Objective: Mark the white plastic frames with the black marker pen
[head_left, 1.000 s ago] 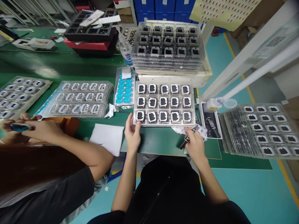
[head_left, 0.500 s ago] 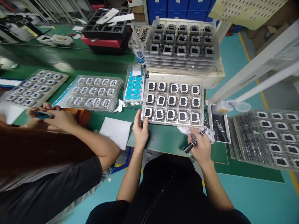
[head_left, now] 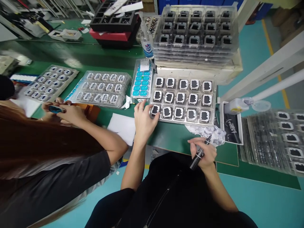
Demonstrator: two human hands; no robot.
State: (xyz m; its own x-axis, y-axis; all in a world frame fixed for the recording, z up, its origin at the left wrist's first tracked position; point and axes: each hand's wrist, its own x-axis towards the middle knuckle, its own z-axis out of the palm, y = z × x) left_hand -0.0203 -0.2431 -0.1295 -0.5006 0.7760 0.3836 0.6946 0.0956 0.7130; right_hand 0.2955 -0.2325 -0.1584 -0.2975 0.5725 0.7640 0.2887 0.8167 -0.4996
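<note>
A clear plastic tray (head_left: 215, 104) with three rows of black square parts in white frames lies on the green bench in front of me. My left hand (head_left: 143, 118) rests at the tray's near left corner, fingers apart, fingertips on the corner part (head_left: 155, 110). My right hand (head_left: 203, 152) is closed round a black marker pen (head_left: 199, 154), held near the bench edge just below a crumpled white cloth (head_left: 209, 131).
A tall stack of filled clear trays (head_left: 196, 34) stands behind. A blue sticker sheet (head_left: 142, 84) and more trays (head_left: 104, 88) lie to the left, another stack (head_left: 275, 136) on the right. A co-worker's hands (head_left: 68, 112) hold a small blue item at left. White paper (head_left: 122, 126) lies nearby.
My left hand slid up from the tray's front edge onto the corner part. My right hand drew back toward me with the pen. The view shifted, moving everything rightward.
</note>
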